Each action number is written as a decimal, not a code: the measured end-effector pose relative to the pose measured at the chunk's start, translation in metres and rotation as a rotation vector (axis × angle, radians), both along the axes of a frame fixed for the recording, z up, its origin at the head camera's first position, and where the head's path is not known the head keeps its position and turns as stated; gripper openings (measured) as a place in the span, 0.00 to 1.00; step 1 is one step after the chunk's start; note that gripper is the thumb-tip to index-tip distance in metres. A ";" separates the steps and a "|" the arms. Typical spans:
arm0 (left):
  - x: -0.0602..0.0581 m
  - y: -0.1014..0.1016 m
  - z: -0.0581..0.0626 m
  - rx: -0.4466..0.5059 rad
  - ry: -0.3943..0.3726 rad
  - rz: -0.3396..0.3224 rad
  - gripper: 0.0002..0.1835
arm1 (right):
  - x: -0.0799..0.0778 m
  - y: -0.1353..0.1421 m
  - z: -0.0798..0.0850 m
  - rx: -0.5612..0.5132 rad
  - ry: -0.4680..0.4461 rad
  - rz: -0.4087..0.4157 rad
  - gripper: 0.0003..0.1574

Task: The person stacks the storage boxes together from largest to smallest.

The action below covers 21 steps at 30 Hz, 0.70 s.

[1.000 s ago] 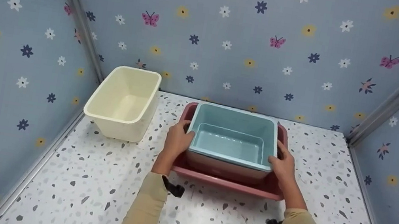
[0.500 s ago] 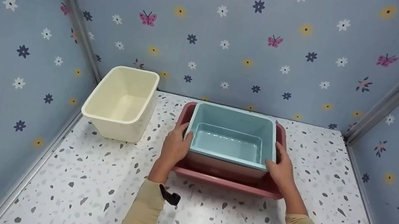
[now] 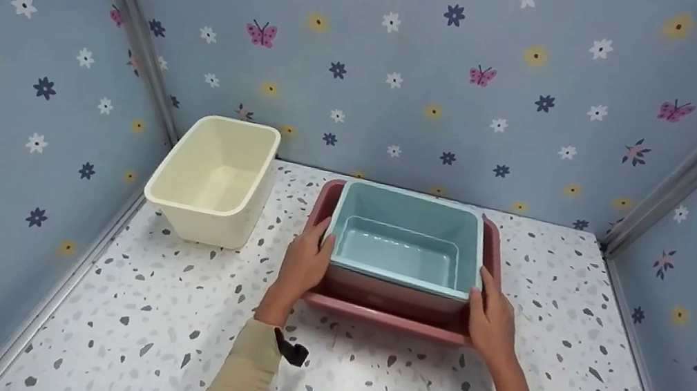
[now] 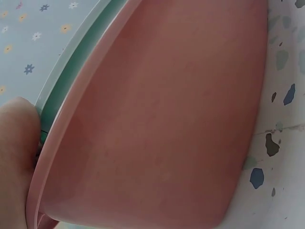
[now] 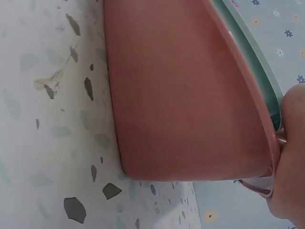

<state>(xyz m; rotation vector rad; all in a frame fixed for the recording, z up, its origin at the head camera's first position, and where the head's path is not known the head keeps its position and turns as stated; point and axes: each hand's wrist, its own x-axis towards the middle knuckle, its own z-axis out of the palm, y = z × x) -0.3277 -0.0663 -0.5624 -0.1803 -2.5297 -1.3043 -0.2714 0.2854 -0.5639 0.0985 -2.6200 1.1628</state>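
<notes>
A light blue rectangular bin [image 3: 406, 253] sits inside a larger red bin [image 3: 385, 318]. At the blue bin's left side, my left hand [image 3: 305, 260] touches the rim with its thumb, fingers reaching between the two bins. On the other side, my right hand [image 3: 493, 316] rests against the front right corner of the blue rim, fingers lying along the side. The left wrist view shows the outer wall of the red bin [image 4: 162, 114] below the blue rim, with part of a hand [image 4: 16, 157] beside it. Fingertips are largely hidden in the wrist views.
A cream bin [image 3: 238, 227] stands upright to the left on the speckled table [image 3: 159, 333]. Flower-patterned walls [image 3: 412, 59] close off the back and both sides. The red bin stands near the back wall.
My right hand has slid toward me along the blue bin's side, its thumb moving off the inner rim to the corner. The left hand has shifted slightly toward me. The bins look unmoved.
</notes>
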 end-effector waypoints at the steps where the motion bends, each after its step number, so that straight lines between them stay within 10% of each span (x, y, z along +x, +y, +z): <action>1: 0.000 0.000 -0.001 -0.003 0.005 0.000 0.25 | 0.001 0.000 -0.002 0.022 0.010 -0.011 0.33; 13: 0.000 -0.006 0.002 0.182 0.072 -0.031 0.19 | 0.008 0.000 -0.007 0.148 0.066 -0.037 0.34; 21: -0.003 -0.063 0.010 0.000 0.417 0.306 0.13 | 0.006 -0.003 -0.008 0.179 0.066 -0.033 0.34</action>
